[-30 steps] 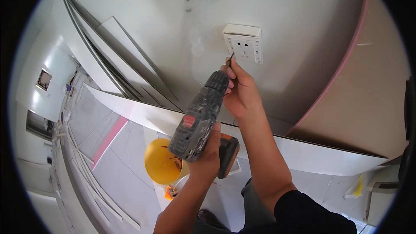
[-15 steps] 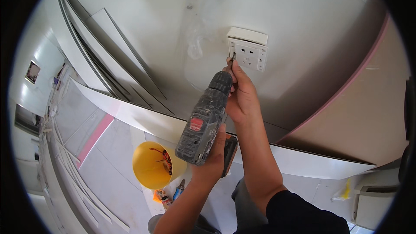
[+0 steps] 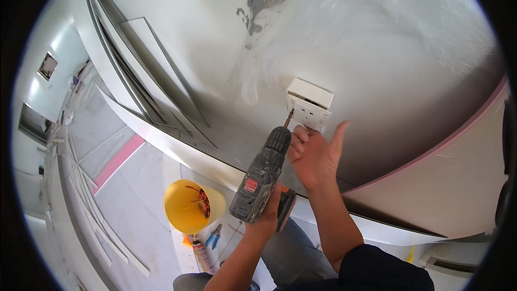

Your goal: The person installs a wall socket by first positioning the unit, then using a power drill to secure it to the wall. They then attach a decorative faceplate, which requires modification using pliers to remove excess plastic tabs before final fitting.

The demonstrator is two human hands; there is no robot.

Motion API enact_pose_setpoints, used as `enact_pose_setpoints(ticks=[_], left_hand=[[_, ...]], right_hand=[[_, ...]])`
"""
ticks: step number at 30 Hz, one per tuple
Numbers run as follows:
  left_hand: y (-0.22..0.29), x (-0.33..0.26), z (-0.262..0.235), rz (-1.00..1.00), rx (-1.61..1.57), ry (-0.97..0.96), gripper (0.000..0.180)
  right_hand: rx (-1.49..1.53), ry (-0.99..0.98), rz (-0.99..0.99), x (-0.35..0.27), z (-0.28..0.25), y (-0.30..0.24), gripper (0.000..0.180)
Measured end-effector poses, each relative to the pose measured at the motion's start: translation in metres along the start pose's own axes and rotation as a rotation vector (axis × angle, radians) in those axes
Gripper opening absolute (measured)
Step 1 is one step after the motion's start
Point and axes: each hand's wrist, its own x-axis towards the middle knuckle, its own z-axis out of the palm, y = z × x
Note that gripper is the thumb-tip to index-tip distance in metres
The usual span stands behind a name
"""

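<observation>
My left hand (image 3: pixel 263 220) is wrapped round the handle of a dusty black power drill (image 3: pixel 257 180) with a red patch on its side. The drill points up and away, and its long thin bit (image 3: pixel 289 119) reaches the left side of a white wall socket plate (image 3: pixel 309 114). That plate sits tilted on a white mounting box (image 3: pixel 312 92), with a dark gap between them along the top. Just below the plate is my right hand (image 3: pixel 316 156), palm showing and thumb stretched out, its other fingers partly bent near the plate's lower edge.
Long white strips (image 3: pixel 116 56) lean on the wall at the left. A pink-edged curved board (image 3: pixel 441 183) rises at the right. Below stands a yellow bucket (image 3: pixel 218 205) with orange-red items inside, beside blue-handled pliers (image 3: pixel 214 238) and a printed tube (image 3: pixel 202 254).
My right hand has left the drill bit, dropped below the socket plate and spread its thumb. The view has shifted upward, and the plate now tilts more from its box.
</observation>
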Motion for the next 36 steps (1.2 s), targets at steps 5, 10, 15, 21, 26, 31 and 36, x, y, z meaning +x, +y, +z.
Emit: enact_pose_setpoints(ticks=[5, 10, 15, 21, 26, 31, 36], left_hand=[[0.038, 0.006, -0.004, -0.237, -0.034, -0.055, 0.028], [0.018, 0.000, 0.000, -0.205, -0.092, 0.043, 0.025], [0.007, -0.001, 0.002, -0.191, -0.053, 0.040, 0.025], [0.015, -0.003, -0.006, -0.156, 0.077, -0.004, 0.011], [0.021, -0.002, -0.004, -0.168, 0.105, -0.041, 0.013], [0.011, -0.002, -0.007, -0.118, 0.139, -0.034, 0.013], [0.016, 0.003, -0.012, -0.315, -0.147, -0.041, 0.014]], right_hand=[[0.153, -0.056, 0.147, 0.016, -0.007, 0.007, 0.108], [0.206, -0.155, 0.192, 0.027, -0.017, 0.010, 0.114], [0.174, -0.159, 0.214, 0.037, -0.034, 0.011, 0.105], [0.008, -0.138, 0.206, 0.047, -0.044, 0.014, 0.091], [-0.163, -0.315, 0.199, 0.052, -0.056, 0.008, 0.074], [-0.190, -0.407, 0.163, 0.057, -0.064, 0.011, 0.088], [-0.090, -0.365, 0.159, 0.058, -0.067, 0.017, 0.093]])
